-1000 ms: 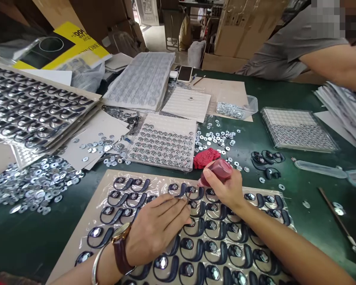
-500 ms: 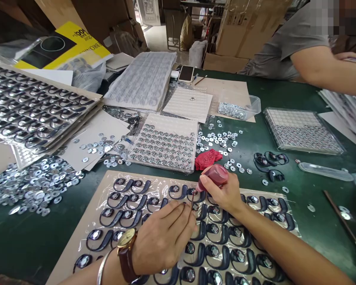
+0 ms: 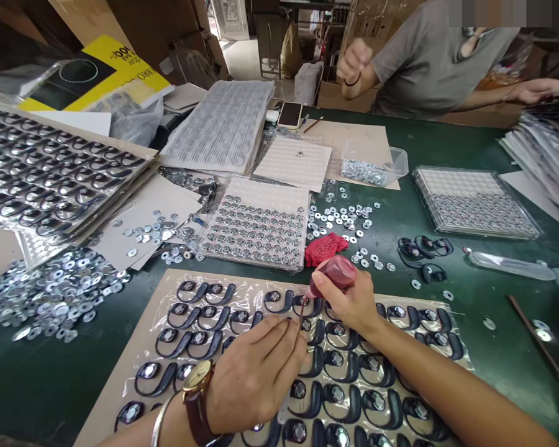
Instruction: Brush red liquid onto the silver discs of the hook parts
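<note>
My right hand (image 3: 354,304) is closed around a small squeeze bottle (image 3: 334,275) of red liquid, tilted with its nozzle down to the left. The nozzle is close above one dark hook-shaped piece with a shiny round stud, in the top row of a plastic-covered card sheet (image 3: 142,316). Palm down over the middle of this sheet lies my left hand (image 3: 256,372), wearing a watch. Its fingers are together, and a thin dark stick (image 3: 301,318) rises from the fingertips towards the nozzle. Several rows of similar hook pieces (image 3: 338,397) surround both hands.
Behind the sheet are a card of silvery studs (image 3: 256,223), a crumpled red cloth (image 3: 326,249) and scattered metal washers (image 3: 342,214). A washer pile (image 3: 60,292) and stacked sheets (image 3: 51,167) lie left. A clear tub (image 3: 372,164) stands farther back. Across the table is a co-worker (image 3: 428,68).
My hands and the bottle have barely moved. Across the table, the co-worker has shifted left and raised one closed hand, the other reaching to the stack at right.
</note>
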`<control>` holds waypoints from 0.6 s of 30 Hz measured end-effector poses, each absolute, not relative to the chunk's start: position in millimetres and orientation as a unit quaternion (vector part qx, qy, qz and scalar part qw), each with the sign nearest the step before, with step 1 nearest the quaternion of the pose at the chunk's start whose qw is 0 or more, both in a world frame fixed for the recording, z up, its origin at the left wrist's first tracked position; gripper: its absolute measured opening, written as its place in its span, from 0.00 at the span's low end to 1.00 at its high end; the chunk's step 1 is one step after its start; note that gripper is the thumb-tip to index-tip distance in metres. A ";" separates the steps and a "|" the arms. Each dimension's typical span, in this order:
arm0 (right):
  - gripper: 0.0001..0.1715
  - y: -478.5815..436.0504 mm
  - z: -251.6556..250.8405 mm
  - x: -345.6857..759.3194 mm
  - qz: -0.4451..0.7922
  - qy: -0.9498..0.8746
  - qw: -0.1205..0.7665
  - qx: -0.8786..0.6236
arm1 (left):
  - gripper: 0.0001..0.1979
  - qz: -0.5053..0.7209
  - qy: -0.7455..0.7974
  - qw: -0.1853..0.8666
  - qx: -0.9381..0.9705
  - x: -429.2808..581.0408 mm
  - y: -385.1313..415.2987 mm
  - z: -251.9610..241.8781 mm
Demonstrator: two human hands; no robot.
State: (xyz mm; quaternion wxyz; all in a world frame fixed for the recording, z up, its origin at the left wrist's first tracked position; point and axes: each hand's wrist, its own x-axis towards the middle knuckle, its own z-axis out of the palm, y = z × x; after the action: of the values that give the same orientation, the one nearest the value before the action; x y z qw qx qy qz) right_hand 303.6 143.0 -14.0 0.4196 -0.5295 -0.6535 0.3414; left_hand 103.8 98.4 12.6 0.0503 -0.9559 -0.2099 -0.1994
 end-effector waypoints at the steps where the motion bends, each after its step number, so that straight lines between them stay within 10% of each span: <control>1: 0.13 143.1 -14.8 303.8 0.335 -0.655 0.419 -0.532 | 0.11 -0.197 -0.209 0.049 -0.957 103.3 98.5 12.2; 18: 0.14 142.7 -18.6 304.9 0.264 -0.640 0.434 -0.576 | 0.11 -0.211 -0.216 0.040 -0.953 103.7 98.5 10.4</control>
State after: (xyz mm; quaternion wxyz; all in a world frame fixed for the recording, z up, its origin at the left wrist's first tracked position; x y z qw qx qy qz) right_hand 304.9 142.7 -18.6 0.4335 -0.5764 -0.6404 0.2639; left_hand 103.7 98.5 10.4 0.0404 -0.9525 -0.2157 -0.2109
